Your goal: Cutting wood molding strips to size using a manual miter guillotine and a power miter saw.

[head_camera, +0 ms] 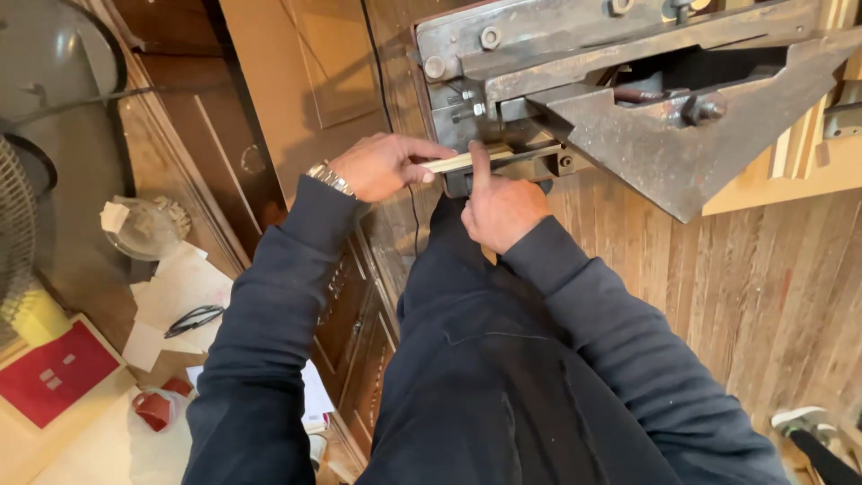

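Note:
My left hand [382,166] grips the near end of a thin pale wooden strip [456,162] and holds it level. The strip's far end runs into the jaw of a heavy rusty metal cutting machine [664,135] with a triangular plate. My right hand [498,207] sits just right of the left one, its index finger stretched up and pressing on the strip close to the machine's slot. A metal watch [329,178] is on my left wrist. Both arms wear dark sleeves.
Carved brown wooden door panels [224,144] lean at the left. Below them lie papers, a red box [56,373], a clear plastic container [144,229] and black glasses [193,319]. Pale wood pieces [808,153] stand at the right, with wooden plank flooring [745,287] underneath.

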